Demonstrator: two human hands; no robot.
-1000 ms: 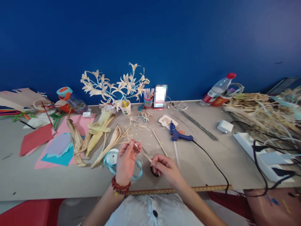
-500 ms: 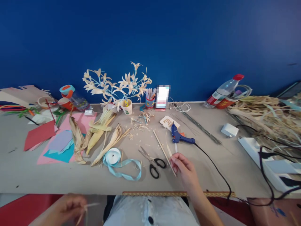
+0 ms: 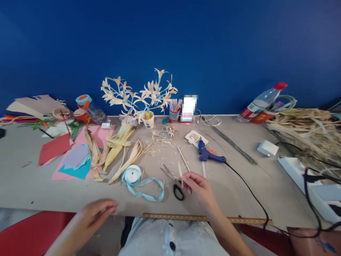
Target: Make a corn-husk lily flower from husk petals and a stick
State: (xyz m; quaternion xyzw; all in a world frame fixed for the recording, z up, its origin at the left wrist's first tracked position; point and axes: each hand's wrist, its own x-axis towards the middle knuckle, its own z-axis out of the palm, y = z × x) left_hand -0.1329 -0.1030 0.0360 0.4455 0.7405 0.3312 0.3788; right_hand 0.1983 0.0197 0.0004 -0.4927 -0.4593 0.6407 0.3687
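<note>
My right hand rests on the grey table, its fingers pinched on a thin pale husk strip that sticks up and away from it. Black-handled scissors lie just left of that hand, partly under the fingertips. At the table's front edge sits my left hand, fingers stretched out, slightly blurred, with nothing seen in it. A light-blue ribbon spool with a loose tail lies between the two hands, farther back.
A blue glue gun with a black cord and a wooden stick lie beyond my right hand. Corn husks and coloured paper are at the left, a husk flower in a cup at the back. Dried husks and a power strip are at the right.
My left hand dropped below the table with husk bits, then came back up to the front edge. My right hand, still pinching a strip, moved right and then back beside the scissors.
</note>
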